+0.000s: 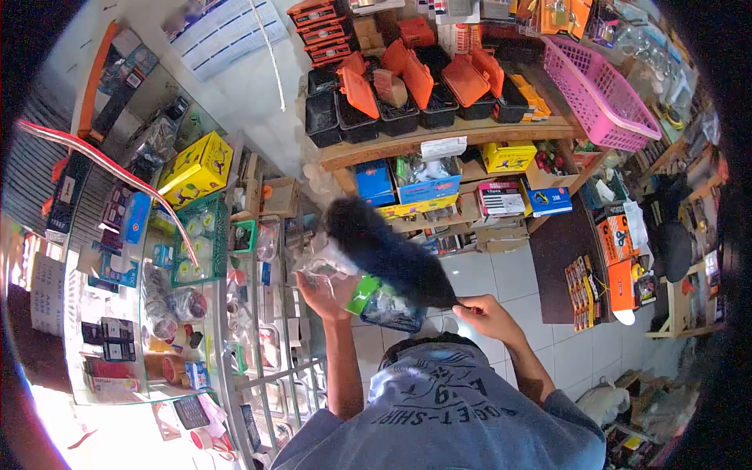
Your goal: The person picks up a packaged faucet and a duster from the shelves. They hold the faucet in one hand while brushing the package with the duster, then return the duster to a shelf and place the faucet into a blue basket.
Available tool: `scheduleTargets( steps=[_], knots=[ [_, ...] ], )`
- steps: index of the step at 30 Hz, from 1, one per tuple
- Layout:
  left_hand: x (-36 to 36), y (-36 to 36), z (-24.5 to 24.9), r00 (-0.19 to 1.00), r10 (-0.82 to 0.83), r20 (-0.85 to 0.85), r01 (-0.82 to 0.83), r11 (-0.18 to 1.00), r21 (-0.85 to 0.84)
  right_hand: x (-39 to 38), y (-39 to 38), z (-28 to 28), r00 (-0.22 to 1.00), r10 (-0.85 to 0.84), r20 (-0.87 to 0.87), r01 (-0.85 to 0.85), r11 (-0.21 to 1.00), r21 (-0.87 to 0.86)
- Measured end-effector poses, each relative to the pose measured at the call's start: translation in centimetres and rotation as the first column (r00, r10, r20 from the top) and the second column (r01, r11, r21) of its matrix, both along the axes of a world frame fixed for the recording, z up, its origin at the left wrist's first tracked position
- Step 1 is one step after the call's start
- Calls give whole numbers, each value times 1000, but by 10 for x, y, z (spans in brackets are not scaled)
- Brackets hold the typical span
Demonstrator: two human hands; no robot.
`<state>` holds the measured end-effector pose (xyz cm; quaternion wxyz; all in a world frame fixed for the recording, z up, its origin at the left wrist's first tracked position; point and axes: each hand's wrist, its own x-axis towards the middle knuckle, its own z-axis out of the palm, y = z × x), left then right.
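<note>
My right hand (484, 315), closed around its handle end, holds a black fluffy duster (392, 249). The duster slants up and to the left, its far end over a clear plastic packet (319, 262). Under that packet is my left hand (325, 298), palm up, with the plastic resting in its curled fingers. Right beside the left hand is a bright green label (363, 294). A dark basket with clear-wrapped goods (389, 309) shows just below the duster, partly hidden by it.
A wooden shelf (462, 141) ahead carries black bins with orange lids (399, 94). A pink basket (599, 98) stands at its right end. Glass shelving with a yellow box (196, 168) and a green basket (202, 239) runs along the left. A brown tabletop (552, 270) is at right.
</note>
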<state>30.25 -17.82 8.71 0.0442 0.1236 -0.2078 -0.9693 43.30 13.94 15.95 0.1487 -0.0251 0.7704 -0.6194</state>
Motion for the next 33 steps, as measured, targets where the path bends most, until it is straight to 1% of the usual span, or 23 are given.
scheduleTargets(
  steps=[1,3,4,5,6,8,9,10,12,14,16,18,19,20,21,22,24,26,28,29,31,32,33],
  knots=[
    [6,-2,4,990,-117,-77,117,993,-5,0,2,-3,1000,2,1,-2,1000,-2],
    [15,5,20,995,-96,-10,95,990,-102,-4,9,-10,989,145,18,-145,989,-1],
    [19,19,48,991,57,121,-32,979,-202,-5,8,-8,989,149,17,-149,989,-2],
    [11,-17,-10,935,-265,-236,292,953,85,-7,8,-3,996,82,45,-81,996,-24],
    [13,-8,4,936,-260,-237,286,954,85,-9,7,-1,997,15,75,-12,999,-45],
    [21,18,44,998,-57,26,60,988,-140,-9,11,-10,993,99,64,-96,995,-41],
    [18,8,53,984,-167,-63,164,986,-42,-11,13,-13,983,175,49,-173,984,-35],
    [18,23,53,992,119,44,-106,969,-225,-12,11,-12,983,177,46,-176,984,-35],
    [21,24,62,984,124,128,-100,979,-177,-14,8,-11,994,105,3,-105,993,-46],
    [17,1,23,967,-176,-186,168,984,-55,-17,9,-17,990,140,21,-139,990,-34],
    [13,7,26,968,-163,-192,167,986,6,-21,10,-10,984,175,30,-174,984,-22],
    [9,14,21,981,92,-171,-104,993,-61,-18,12,7,970,229,75,-233,972,39],
    [8,15,20,961,219,-168,-236,967,-94,-16,10,6,985,164,46,-165,986,12],
    [10,12,21,961,219,-167,-237,967,-95,-16,12,1,985,165,47,-166,986,12],
    [16,9,30,980,3,-200,-3,1000,1,-17,15,-8,989,141,43,-141,990,-21],
    [20,5,34,945,-206,-254,235,968,87,-17,19,-13,992,118,39,-116,992,-51],
    [21,5,35,962,-184,-204,196,980,41,-16,28,-13,982,182,60,-180,983,-36],
    [23,12,43,999,48,-9,-49,955,-292,-15,27,-7,968,239,78,-238,971,-26],
    [19,-8,-4,999,51,-9,-51,951,-304,-11,17,5,994,88,60,-88,996,-11],
    [14,-23,-39,957,-168,-236,144,983,-118,-11,18,1,994,85,63,-84,996,-13],
    [7,-30,-56,725,-370,-580,471,882,25,-14,23,-7,972,229,50,-230,973,8],
    [21,10,17,982,-131,-135,69,917,-392,-14,23,-5,972,229,49,-229,973,7],
    [19,6,9,982,-133,-135,70,917,-394,-13,23,-1,975,214,57,-214,977,-5]
  ],
)
